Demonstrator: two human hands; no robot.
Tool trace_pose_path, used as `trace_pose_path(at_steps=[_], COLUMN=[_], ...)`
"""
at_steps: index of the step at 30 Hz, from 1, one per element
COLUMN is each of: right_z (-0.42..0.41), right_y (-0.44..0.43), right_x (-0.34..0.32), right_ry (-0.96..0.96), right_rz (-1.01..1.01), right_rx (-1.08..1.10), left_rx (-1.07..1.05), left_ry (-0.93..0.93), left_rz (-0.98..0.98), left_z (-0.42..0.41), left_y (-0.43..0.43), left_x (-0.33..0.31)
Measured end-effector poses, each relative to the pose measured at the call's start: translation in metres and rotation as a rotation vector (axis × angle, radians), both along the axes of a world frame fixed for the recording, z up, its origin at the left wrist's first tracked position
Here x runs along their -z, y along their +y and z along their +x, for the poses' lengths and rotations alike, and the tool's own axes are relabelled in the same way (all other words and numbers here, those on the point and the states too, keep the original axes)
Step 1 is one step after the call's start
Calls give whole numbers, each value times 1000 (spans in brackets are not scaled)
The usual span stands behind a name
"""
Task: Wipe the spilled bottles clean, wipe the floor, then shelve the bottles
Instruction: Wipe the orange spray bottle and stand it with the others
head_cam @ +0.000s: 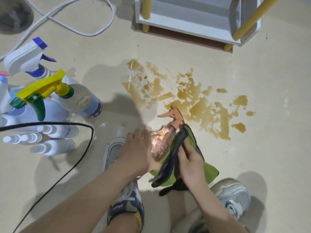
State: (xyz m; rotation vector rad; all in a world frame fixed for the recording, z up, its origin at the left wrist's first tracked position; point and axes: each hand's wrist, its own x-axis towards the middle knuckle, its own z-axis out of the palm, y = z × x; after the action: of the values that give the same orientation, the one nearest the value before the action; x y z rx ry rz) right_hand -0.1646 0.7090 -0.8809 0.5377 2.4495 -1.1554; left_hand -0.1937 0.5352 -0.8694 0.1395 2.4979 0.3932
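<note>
Bright, even light is flooding the cream floor point(269, 148), and soft shadows are falling across it. Glare is glinting off the copper spray bottle point(159, 145) and the wet spill point(198, 105). Wide-angle distortion is bowing the edges.

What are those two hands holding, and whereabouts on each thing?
The left hand grips the copper spray bottle around its lower body. The right hand holds a green cloth, bunched against the bottle's side.

White cable point(111, 14) loops top left; black cable point(92, 133) beside grey sneakers point(232, 195).
</note>
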Motion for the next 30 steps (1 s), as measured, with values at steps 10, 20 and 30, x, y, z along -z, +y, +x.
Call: trace_pose_path(at_steps=[10,20,30], right_z=[-69,-47,0], right_y=[-50,-22,-46], right_x=[-25,-139,-201], right_ry=[-248,128,540], right_rz=[-648,-895,-173], right_rx=[594,367,-309], left_rx=[-499,-365,-363], left_ry=[-470,-205,-283], left_rz=[728,804,852], left_z=[-10,-40,-4], left_y=[-26,11,-42], left_x=[-29,-123,-287])
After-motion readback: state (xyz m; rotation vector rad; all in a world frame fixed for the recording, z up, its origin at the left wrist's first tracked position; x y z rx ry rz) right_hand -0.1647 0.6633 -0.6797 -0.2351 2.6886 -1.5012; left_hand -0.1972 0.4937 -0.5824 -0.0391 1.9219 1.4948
